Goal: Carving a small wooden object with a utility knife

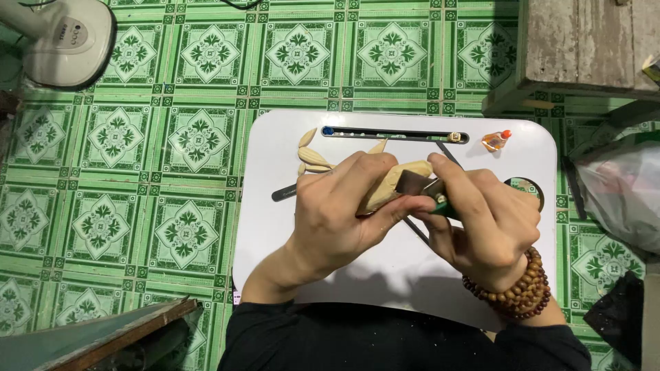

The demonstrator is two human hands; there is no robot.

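Note:
My left hand (344, 213) grips a pale piece of carved wood (393, 183) above a small white lap table (275, 199). My right hand (485, 220), with a wooden bead bracelet (515, 292) on its wrist, holds a green-handled carving knife (425, 188). Its flat metal blade rests against the wood. Several thin leaf-shaped wood pieces (311, 154) lie on the table beyond my left hand.
A slot along the table's far edge (395, 135) holds small items. A small orange-capped bottle (496, 141) lies near it. A dark thin tool (283, 194) lies under my left hand. A white fan base (65, 41) stands far left, a wooden stool (584, 48) far right.

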